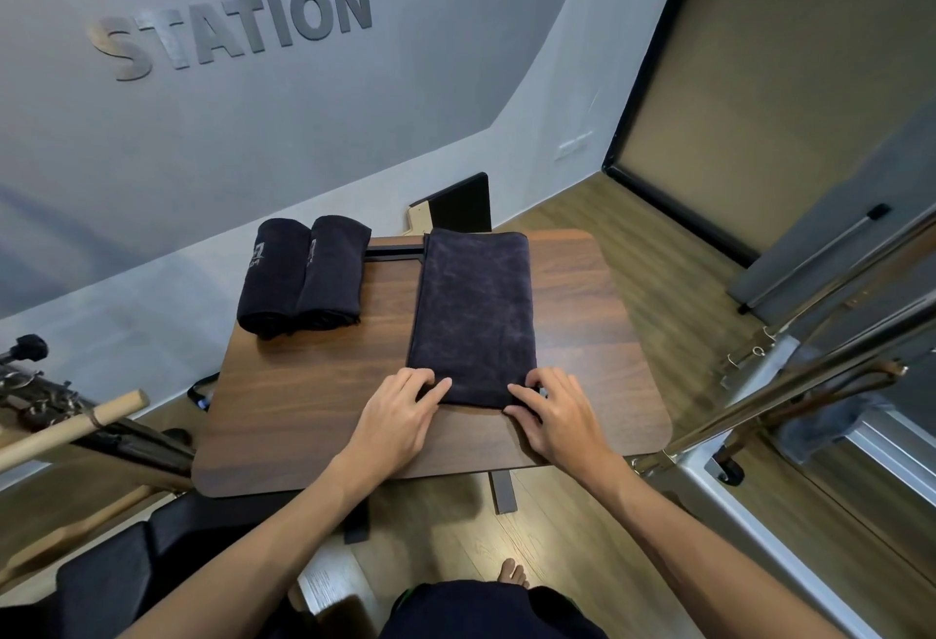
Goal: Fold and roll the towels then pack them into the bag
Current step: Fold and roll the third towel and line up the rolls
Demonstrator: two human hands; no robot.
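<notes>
A dark folded towel (473, 317) is being laid flat as a long strip on the wooden worktop (597, 314), running from the far edge toward the near edge, right of centre. Its near end is being gripped at both corners. The near-left corner is being pinched by the left hand (400, 415), fingers curled over the cloth with the thumb tucked against the edge. The near-right corner is being pinched by the right hand (552, 413), fingers bent down onto the towel and the worktop just beside it. Both palms are being held low over the bare wood near the near edge.

Two rolled towels (304, 276), dark like the first, are being kept side by side and touching at the far-left corner of the worktop, slightly overhanging the far edge, well apart from the flat towel. A pale logo is being shown on each roll.

A wooden bar (76, 428) is being seen off the left edge, and metal frame tubes (790, 385) off the right edge. Grey lettering (238, 28) is being displayed on the wall behind. No bag can be made out.
</notes>
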